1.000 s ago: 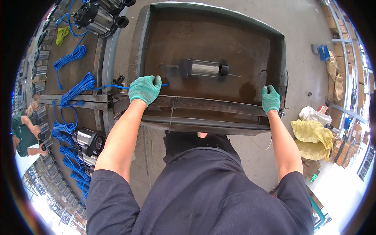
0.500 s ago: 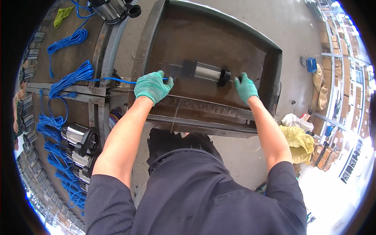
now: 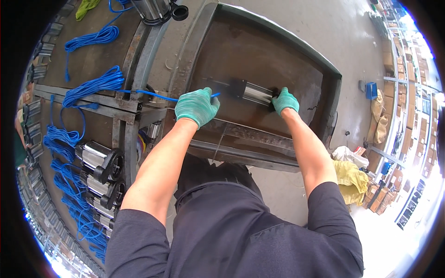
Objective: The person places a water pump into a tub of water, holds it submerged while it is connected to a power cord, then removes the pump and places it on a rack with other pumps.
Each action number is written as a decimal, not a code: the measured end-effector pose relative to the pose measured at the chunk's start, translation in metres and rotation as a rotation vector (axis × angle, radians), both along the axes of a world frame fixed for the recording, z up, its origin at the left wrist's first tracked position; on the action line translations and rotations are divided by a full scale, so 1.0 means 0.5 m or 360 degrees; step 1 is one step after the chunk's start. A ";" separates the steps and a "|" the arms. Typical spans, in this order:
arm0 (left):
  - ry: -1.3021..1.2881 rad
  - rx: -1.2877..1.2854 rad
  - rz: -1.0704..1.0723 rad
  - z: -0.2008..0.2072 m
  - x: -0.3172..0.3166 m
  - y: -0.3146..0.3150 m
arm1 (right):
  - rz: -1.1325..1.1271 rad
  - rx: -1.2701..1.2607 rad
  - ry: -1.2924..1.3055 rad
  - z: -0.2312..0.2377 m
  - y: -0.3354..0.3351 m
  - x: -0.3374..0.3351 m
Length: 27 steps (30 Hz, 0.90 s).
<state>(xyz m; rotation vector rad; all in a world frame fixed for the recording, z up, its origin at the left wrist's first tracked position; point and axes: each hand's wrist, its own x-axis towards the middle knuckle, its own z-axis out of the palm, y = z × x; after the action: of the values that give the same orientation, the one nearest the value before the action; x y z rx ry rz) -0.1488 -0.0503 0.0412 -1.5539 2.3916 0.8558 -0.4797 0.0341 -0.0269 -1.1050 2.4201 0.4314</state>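
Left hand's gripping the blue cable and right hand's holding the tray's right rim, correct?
The right hand isn't on the tray's rim: the head view shows it at the right end of the silver-and-black pump. The left hand is indeed gripping the blue cable.

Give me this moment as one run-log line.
left hand: closed around blue cable | right hand: at one end of steel-cased pump, grip unclear | pump: lying in water-filled tank

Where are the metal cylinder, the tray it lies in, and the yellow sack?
Metal cylinder [image 3: 257,93]: head view, middle of its shiny side.
Tray [image 3: 332,99]: head view, its right wall.
Yellow sack [image 3: 349,181]: head view, middle of its crumpled surface.
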 end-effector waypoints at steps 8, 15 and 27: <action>0.0532 -0.0367 0.0356 -0.033 0.034 0.010 | 0.0166 -0.0067 0.0061 0.197 0.006 0.026; 0.1543 -0.0106 0.0593 0.111 0.193 -0.010 | 0.0281 -0.0265 0.0087 0.468 0.118 0.036; 0.1807 0.0072 0.0948 0.245 0.474 0.097 | 0.0261 -0.0557 -0.0325 0.483 0.285 0.158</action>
<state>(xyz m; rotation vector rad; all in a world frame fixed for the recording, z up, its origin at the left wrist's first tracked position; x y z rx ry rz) 0.0882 -0.0017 0.1635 -2.1608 2.3775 2.4224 -0.4009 0.1766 0.2146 -1.4244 2.2842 -0.0610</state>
